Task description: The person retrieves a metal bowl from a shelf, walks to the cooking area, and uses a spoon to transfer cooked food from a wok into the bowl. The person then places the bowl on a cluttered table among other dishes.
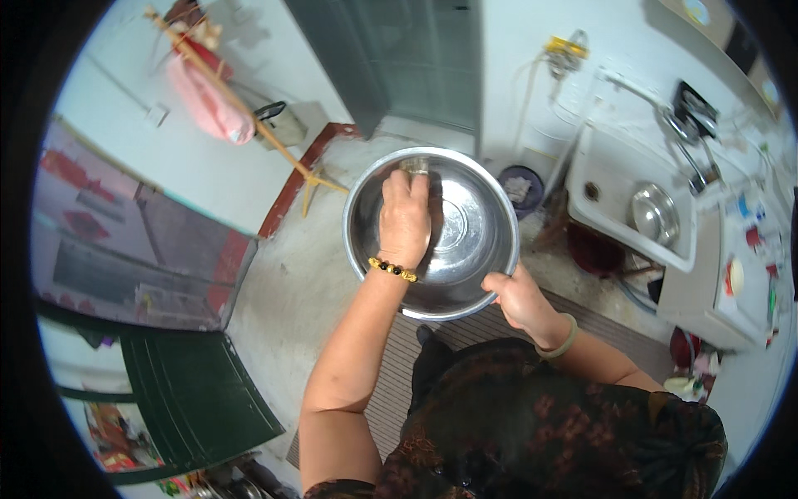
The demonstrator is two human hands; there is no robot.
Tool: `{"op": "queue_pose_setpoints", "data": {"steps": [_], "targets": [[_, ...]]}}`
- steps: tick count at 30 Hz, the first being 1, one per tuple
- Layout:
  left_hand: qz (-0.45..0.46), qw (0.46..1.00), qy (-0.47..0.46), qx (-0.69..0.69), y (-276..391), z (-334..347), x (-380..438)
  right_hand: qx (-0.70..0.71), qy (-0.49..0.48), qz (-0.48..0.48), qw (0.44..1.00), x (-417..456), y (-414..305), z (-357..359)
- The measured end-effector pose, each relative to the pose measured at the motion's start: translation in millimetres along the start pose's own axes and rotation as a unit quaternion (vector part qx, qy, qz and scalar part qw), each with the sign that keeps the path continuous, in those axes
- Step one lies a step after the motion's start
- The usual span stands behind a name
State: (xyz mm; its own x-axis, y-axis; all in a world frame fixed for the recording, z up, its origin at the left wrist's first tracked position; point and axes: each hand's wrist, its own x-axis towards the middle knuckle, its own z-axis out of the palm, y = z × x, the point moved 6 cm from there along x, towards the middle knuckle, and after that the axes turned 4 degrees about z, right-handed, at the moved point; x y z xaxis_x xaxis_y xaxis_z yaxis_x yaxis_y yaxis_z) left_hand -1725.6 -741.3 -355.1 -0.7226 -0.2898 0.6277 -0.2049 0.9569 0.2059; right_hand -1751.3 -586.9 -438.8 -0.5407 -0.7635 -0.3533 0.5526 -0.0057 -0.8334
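A large round stainless steel basin (464, 227) is held over the floor in front of me. My right hand (520, 296) grips its rim at the lower right, with the thumb over the edge. Inside the basin, towards its upper left wall, my left hand (405, 215) reaches down with bent fingers. A small pale, shiny object (414, 165) shows just past those fingertips; its kind and whether the fingers hold it cannot be told. The left wrist bears a gold and black bead bracelet (393, 269), the right a pale bangle (564, 340).
To the right stands a white sink (583, 215) with a metal bowl (653, 213) in it and a faucet (679, 128) above. A dark bucket (522, 190) sits beyond the basin. A wooden coat stand (274, 140) is at the upper left, a striped mat (389, 387) below.
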Motion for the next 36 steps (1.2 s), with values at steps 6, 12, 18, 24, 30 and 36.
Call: {"op": "queue_pose_setpoints", "data": {"steps": [6, 12, 18, 24, 30, 36], "targets": [[0.075, 0.975, -0.094, -0.184, -77, -14, -38, -0.033, -0.08, -0.025, 0.996, 73, 28, 113], [0.026, 0.977, -0.126, 0.171, -259, -103, -99, -0.125, -0.137, -0.068, 0.98, 139, 56, 227], [-0.142, 0.978, -0.06, 0.138, -369, -165, -114, -0.24, -0.246, -0.254, 0.904, 174, 38, 375], [-0.36, 0.798, -0.027, -0.483, -448, -168, -126, -0.212, -0.307, -0.234, 0.898, 245, 81, 481], [-0.296, 0.59, 0.312, -0.683, -626, -268, -157, -0.162, -0.391, -0.13, 0.897, 329, 109, 612], [-0.27, 0.586, 0.416, -0.64, -736, -335, -186, -0.148, -0.431, 0.045, 0.889, 412, 160, 742]]}}
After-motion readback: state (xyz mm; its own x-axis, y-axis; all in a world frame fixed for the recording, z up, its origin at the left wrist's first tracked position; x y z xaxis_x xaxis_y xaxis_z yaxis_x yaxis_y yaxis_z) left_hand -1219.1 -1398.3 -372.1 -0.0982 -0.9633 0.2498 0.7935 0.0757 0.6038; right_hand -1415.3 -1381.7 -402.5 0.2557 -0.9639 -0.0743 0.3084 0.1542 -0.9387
